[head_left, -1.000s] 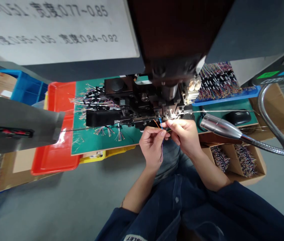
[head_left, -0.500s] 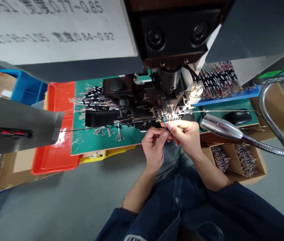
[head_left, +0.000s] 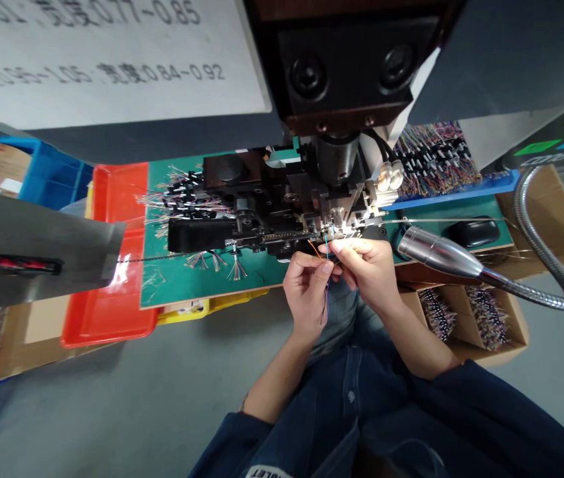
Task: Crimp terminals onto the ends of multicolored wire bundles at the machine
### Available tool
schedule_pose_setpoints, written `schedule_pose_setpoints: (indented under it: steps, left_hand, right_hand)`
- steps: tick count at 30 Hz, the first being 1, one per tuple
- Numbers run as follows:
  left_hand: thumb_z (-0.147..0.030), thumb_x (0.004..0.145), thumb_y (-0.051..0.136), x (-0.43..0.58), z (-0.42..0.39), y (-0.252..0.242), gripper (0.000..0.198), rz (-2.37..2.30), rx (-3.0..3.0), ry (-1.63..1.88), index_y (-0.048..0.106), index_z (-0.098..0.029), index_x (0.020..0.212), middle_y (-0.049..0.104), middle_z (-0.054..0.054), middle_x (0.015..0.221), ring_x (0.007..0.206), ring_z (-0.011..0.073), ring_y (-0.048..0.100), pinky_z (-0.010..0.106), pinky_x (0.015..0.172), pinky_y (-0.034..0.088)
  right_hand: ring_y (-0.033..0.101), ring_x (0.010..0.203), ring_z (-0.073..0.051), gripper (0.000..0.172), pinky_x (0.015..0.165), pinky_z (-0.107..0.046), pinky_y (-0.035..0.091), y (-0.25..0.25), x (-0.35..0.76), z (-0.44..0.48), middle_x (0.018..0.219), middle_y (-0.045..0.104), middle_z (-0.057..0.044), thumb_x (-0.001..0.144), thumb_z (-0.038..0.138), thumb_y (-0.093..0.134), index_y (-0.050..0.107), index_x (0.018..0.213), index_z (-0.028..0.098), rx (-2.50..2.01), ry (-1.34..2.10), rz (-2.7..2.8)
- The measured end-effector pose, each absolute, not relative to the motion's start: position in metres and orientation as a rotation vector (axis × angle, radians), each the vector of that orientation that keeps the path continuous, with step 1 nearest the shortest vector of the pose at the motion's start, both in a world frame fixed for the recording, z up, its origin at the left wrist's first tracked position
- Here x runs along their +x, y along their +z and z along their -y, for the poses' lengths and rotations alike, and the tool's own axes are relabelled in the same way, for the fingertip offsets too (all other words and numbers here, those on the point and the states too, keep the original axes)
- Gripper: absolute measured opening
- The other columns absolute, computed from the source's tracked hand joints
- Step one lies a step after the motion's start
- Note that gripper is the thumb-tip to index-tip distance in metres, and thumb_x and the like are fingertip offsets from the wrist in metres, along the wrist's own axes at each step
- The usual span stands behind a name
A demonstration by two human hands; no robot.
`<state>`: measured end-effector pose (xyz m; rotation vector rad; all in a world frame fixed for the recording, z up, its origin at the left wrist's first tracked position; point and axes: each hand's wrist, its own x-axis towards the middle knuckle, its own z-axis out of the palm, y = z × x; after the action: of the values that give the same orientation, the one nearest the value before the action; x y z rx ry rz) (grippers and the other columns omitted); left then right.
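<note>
Left hand (head_left: 308, 292) and right hand (head_left: 364, 273) pinch fine coloured wires (head_left: 326, 255)

The left hand is closed, its thumb and forefinger pressed together on the wires, with a violet strand (head_left: 327, 299) hanging below it. Further left, a glossy red plastic tray (head_left: 107, 315) lies beside a green work board (head_left: 177, 282), which carries black-tipped wire bundles (head_left: 190, 199) and a black metal crimping machine (head_left: 262, 199). The wires stand between the two hands, just in front of the machine's steel head. A blue strand (head_left: 326, 247) and an orange strand (head_left: 313, 249) rise there, though I can't tell whether their tips touch the metal. The right hand is curled closed too, gripping the wires with its thumb and fingers, just beside the left hand. Further right, a chrome gooseneck lamp (head_left: 436, 255) reaches in near that hand, above a divided cardboard box (head_left: 513, 335) packed with more bundled wires (head_left: 486, 318).
</note>
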<state>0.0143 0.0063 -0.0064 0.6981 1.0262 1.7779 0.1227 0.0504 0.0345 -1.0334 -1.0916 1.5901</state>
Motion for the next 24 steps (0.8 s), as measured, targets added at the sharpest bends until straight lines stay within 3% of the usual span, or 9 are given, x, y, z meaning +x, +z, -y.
schedule_pose_setpoints:
  steps: [10,14,19,24]
  left_hand:
    - [-0.040,0.093,0.093,0.015,-0.009,0.000,0.029,-1.077,0.677,1.812,0.071,-0.022,0.090,0.074,-0.002,0.081,0.066,0.0106,0.072,0.023,0.063,0.062]
    - [-0.042,0.092,0.094,0.014,-0.009,0.000,0.031,-1.094,0.678,1.811,0.071,-0.022,0.090,0.074,-0.002,0.080,0.066,0.0106,0.072,0.022,0.063,0.062]
    - [-0.043,0.092,0.094,0.014,-0.010,0.001,0.032,-1.111,0.679,1.814,0.070,-0.021,0.089,0.072,-0.002,0.079,0.064,0.0102,0.070,0.022,0.061,0.061]
    - [-0.039,0.092,0.094,0.013,-0.008,-0.001,0.031,-1.084,0.674,1.809,0.069,-0.021,0.089,0.070,-0.003,0.077,0.063,0.0093,0.068,0.021,0.061,0.059]
  right_hand:
    - [0.042,0.040,-0.008,0.032,0.050,-0.025,0.045,0.036,0.118,-0.052,0.042,0.050,0.008,0.098,0.052,0.084,0.091,0.088,0.023,-1.015,1.637,0.983]
    - [0.045,0.040,-0.008,0.033,0.050,-0.024,0.047,0.035,0.119,-0.052,0.044,0.054,0.007,0.098,0.054,0.083,0.091,0.088,0.023,-1.035,1.630,1.009]
    - [0.043,0.039,-0.007,0.034,0.041,-0.023,0.036,0.035,0.120,-0.054,0.057,0.069,0.002,0.098,0.054,0.082,0.089,0.086,0.022,-1.069,1.581,1.055]
    - [0.047,0.040,-0.009,0.025,0.039,-0.023,0.037,0.043,0.123,-0.052,0.057,0.068,0.002,0.099,0.044,0.080,0.090,0.091,0.023,-1.079,1.500,1.154]
